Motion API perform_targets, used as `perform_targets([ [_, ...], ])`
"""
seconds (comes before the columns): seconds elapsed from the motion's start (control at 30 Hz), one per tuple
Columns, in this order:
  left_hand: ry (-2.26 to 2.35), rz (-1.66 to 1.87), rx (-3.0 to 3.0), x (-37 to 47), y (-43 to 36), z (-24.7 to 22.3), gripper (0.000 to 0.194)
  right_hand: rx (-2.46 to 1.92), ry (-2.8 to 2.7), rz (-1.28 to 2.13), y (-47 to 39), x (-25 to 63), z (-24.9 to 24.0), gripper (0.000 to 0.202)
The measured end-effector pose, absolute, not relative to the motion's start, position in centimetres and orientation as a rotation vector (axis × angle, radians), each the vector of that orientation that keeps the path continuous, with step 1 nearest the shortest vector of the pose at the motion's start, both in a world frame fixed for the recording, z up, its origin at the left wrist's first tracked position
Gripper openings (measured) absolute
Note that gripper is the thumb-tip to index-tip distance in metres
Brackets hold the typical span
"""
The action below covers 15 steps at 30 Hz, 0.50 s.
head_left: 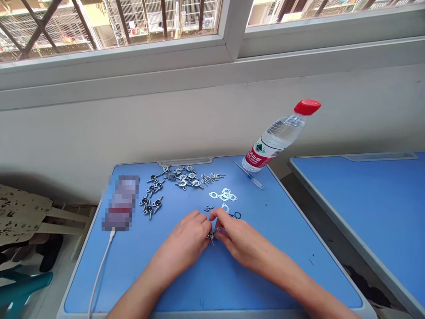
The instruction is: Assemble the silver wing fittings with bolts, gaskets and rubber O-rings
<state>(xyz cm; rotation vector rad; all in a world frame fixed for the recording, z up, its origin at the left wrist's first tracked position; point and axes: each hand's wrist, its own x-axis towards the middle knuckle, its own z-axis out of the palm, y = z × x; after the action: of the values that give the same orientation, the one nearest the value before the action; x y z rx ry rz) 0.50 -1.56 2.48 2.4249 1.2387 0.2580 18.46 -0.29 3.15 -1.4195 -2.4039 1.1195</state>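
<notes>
My left hand is closed around a small metal fitting with a thin stem, low over the blue table. Close against it, my right hand pinches a clear, slightly pinkish object, perhaps a tool handle; its kind cannot be made out. Fingers hide most of both items. Just beyond the hands lie a few tiny screws, a single flat metal plate and black rubber rings. Farther back sit several overlapping flat plates with holes.
Several metal fittings are heaped at the back, others with black centres to the left. A pixelated phone-like object trails a white cable. A water bottle and a pen are back right. Another blue table stands right.
</notes>
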Motion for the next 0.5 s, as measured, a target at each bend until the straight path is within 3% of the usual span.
perform_targets([
  [0.5, 1.25, 0.19, 2.412, 0.8, -1.5, 3.2, 0.011, -1.543, -2.55, 1.101, 0.6, 17.7, 4.2, 0.021],
])
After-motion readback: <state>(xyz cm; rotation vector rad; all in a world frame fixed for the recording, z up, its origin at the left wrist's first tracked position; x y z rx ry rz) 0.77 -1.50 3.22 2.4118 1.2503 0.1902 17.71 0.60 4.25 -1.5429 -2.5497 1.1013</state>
